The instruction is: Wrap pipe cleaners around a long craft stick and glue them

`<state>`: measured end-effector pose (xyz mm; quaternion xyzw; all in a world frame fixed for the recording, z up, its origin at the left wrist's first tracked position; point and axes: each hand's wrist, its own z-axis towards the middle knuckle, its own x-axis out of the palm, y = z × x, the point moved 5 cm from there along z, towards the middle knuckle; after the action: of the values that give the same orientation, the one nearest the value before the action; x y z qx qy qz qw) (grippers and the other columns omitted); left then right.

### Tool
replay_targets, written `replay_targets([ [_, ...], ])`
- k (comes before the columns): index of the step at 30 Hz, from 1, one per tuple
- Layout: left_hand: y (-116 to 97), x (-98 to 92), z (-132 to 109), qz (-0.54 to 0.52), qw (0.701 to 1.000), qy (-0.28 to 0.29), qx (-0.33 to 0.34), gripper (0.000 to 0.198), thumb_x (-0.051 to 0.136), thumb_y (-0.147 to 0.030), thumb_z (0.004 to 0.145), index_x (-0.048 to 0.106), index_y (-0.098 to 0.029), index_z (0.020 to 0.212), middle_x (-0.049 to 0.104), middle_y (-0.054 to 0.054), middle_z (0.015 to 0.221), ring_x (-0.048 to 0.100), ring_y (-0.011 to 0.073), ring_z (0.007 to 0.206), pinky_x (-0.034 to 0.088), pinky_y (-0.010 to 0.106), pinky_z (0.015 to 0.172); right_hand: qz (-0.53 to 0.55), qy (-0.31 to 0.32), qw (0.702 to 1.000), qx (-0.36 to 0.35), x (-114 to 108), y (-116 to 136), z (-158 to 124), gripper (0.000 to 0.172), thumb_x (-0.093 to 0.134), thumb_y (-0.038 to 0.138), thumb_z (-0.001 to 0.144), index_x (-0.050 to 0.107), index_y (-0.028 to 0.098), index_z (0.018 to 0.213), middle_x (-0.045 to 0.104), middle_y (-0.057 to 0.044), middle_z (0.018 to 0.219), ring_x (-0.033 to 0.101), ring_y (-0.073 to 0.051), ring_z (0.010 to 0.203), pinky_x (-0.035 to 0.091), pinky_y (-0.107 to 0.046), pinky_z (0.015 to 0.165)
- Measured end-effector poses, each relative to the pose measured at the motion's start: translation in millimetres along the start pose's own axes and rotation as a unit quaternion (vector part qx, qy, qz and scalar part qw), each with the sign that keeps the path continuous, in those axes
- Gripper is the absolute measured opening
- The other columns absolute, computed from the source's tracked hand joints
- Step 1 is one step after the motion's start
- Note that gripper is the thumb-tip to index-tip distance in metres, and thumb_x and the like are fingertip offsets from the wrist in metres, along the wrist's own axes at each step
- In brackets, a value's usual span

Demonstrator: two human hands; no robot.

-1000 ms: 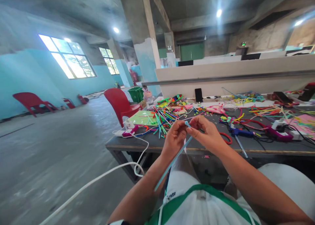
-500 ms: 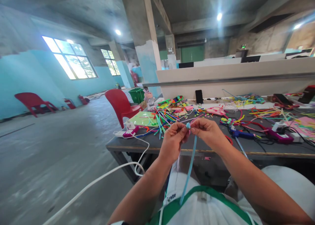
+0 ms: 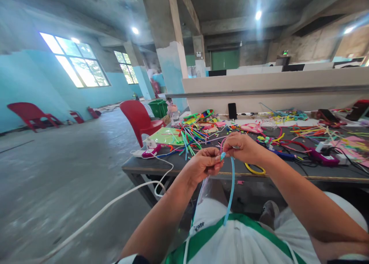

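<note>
Both hands meet in front of the dark table's near edge (image 3: pixel 161 168). My left hand (image 3: pixel 203 164) is closed, its thumb and fingers pinching the top end of a light blue pipe cleaner (image 3: pixel 231 191). My right hand (image 3: pixel 241 147) is closed too, pinching the same top end together with a pink strand from the other side. The blue pipe cleaner hangs down from the pinch to my white and green shirt.
A heap of coloured pipe cleaners (image 3: pixel 192 135) covers the table with a green sheet (image 3: pixel 167 136), glue guns (image 3: pixel 324 157), a yellow ring (image 3: pixel 255 169) and a phone (image 3: pixel 232 111). A white cable (image 3: pixel 115 202) trails off the table. Red chairs (image 3: pixel 140 119) stand to the left.
The blue pipe cleaner's loose end has swung from pointing down-left to hanging nearly straight down. Both hands stay pinched on its top, with the right hand now slightly higher.
</note>
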<state>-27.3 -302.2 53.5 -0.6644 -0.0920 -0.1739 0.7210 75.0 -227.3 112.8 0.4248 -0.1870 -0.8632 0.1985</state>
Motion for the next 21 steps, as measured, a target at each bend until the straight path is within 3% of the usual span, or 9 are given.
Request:
replay_targets([
  [3, -4.7, 1.4, -0.3, 0.006, 0.999, -0.018, 0.029, 0.032, 0.078, -0.03, 0.064, 0.049, -0.015, 0.069, 0.055, -0.002, 0.051, 0.037, 0.0028, 0.036, 0.024, 0.015, 0.037, -0.005, -0.031, 0.999, -0.036, -2.1, 1.0, -1.4, 0.009, 0.061, 0.019, 0.077, 0.064, 0.02, 0.068, 0.063, -0.001, 0.067, 0.056, -0.015, 0.068, 0.043, -0.031, 0.074],
  [7, -17.8, -0.1, -3.8, 0.058, 0.979, -0.122, 0.15, 0.029, 0.073, -0.036, 0.07, 0.052, -0.015, 0.072, 0.058, -0.002, 0.056, 0.047, 0.0063, 0.042, 0.036, 0.018, 0.041, -0.013, -0.11, 0.994, 0.003, -11.7, 7.0, -9.1, 0.01, 0.061, 0.026, 0.079, 0.064, 0.02, 0.087, 0.065, -0.005, 0.086, 0.058, -0.018, 0.081, 0.045, -0.031, 0.075],
  [10, -23.1, 3.5, -7.4, 0.107, 0.951, -0.18, 0.227, 0.024, 0.068, -0.034, 0.075, 0.054, -0.016, 0.077, 0.061, -0.002, 0.061, 0.053, 0.0083, 0.048, 0.042, 0.021, 0.047, -0.072, -0.16, 0.984, 0.043, -19.7, 19.2, -14.2, 0.01, 0.059, 0.028, 0.081, 0.065, 0.019, 0.081, 0.066, -0.005, 0.08, 0.058, -0.018, 0.076, 0.044, -0.031, 0.072],
  [14, -21.7, 12.2, -8.7, 0.177, 0.926, -0.2, 0.268, 0.018, 0.064, -0.031, 0.078, 0.054, -0.016, 0.08, 0.061, -0.001, 0.065, 0.056, 0.0108, 0.052, 0.047, 0.025, 0.053, -0.079, -0.117, 0.983, 0.121, -16.0, 23.7, -12.9, 0.018, 0.057, 0.031, 0.082, 0.068, 0.018, 0.075, 0.067, -0.003, 0.071, 0.058, -0.017, 0.068, 0.042, -0.027, 0.063],
  [21, -12.1, 13.5, -10.8, 0.32, 0.869, -0.239, 0.294, 0.013, 0.057, -0.029, 0.083, 0.057, -0.018, 0.077, 0.06, -0.001, 0.066, 0.057, 0.0111, 0.057, 0.045, 0.023, 0.056, -0.139, -0.099, 0.97, 0.172, -14.9, 14.0, -9.9, 0.021, 0.06, 0.031, 0.077, 0.07, 0.016, 0.067, 0.059, 0.001, 0.051, 0.047, -0.011, 0.048, 0.031, -0.022, 0.047],
])
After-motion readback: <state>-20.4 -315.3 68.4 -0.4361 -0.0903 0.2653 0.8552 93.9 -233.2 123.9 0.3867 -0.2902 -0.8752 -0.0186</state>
